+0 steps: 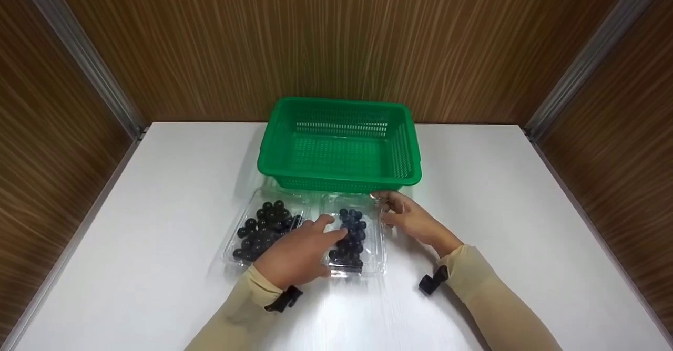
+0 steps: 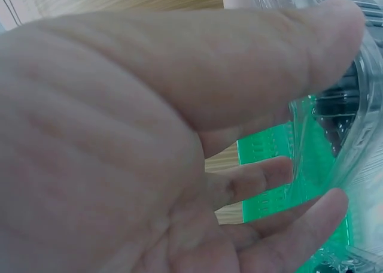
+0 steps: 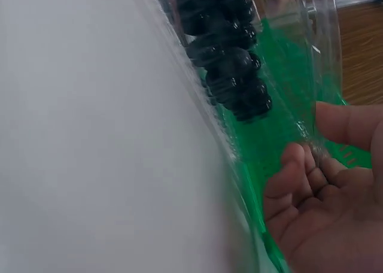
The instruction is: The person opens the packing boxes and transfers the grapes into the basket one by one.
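Two clear plastic boxes of dark grapes lie side by side in the head view. My right hand is at the far right corner of the right-hand box, pinching its clear rim between thumb and fingers. Spread over the same box's left side is my left hand, its thumb by the near edge and its other fingers fairly straight. A bunch of dark grapes shows through the plastic. The left-hand box holds more grapes, partly hidden by my left hand.
Just behind the boxes stands a green plastic basket with slotted walls; no contents show inside it. Wood-patterned panels rise at the back and both sides of the white table.
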Motion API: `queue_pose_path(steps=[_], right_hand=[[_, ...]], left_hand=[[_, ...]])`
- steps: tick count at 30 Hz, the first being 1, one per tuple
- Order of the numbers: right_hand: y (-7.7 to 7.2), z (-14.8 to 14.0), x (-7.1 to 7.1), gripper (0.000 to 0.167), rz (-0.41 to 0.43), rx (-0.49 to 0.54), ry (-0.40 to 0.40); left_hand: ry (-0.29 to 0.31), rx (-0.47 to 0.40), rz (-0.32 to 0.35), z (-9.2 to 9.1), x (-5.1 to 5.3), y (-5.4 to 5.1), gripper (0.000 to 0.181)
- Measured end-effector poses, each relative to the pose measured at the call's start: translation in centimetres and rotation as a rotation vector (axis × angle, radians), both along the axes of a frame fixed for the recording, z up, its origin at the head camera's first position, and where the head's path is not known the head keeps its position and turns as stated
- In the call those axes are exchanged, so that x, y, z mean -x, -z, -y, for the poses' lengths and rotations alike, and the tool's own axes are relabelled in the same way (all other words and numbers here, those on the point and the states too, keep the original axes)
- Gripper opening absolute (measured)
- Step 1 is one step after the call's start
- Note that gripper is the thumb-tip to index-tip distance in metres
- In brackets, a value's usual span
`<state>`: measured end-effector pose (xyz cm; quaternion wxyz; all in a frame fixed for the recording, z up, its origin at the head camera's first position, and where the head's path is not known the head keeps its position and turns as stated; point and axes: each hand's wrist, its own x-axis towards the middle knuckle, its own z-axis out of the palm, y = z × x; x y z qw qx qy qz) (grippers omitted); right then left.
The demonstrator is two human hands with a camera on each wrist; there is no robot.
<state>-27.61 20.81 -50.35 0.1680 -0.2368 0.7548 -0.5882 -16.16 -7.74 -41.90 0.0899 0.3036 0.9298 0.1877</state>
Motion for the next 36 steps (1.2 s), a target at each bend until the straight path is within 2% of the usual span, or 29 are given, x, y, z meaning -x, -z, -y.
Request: queue_pose_path(steps=[4,7,11,16,19,23,30,34,36], right_hand=[[0.1,0.7,-0.4,0.045,-0.122,-0.052,0.089],[0.2,1.0,-0.7,0.041,-0.185,-0.092,0.126],[0.3,1.4,-0.8,0.038,-0.222,-0.102,0.136],[0.5,1.7,-0.8,0.035,-0.326,-0.149,0.13],[0.5,1.7,-0.8,0.034,-0.348,-0.153,0.13],[0.3,1.6,-0.7,0.034,-0.288,-0.132,0.141],[0.1,1.6,-0.5,0.035,-0.006,0.021,0.209],[0.1,1.8,-0.5,0.035,0.064,0.085,0.238],[0.1,1.8,-0.5,0.035,0.073,0.093,0.245]], left_hand=[[0.004,0.004,-0.027,0.0,0.0,0.1,0.079],[0.005,0.012,-0.031,0.1,-0.1,0.1,0.079],[-0.003,0.019,-0.018,0.1,0.0,0.2,0.078],[-0.014,0.026,-0.007,0.0,0.0,0.2,0.077],[-0.017,0.039,-0.006,-0.1,0.1,0.2,0.078],[-0.026,0.05,0.004,-0.1,0.2,0.1,0.079],[-0.037,0.042,0.017,-0.2,0.2,0.2,0.08],[-0.038,0.046,0.025,-0.3,0.2,0.3,0.081],[-0.038,0.048,0.025,-0.3,0.2,0.2,0.081]])
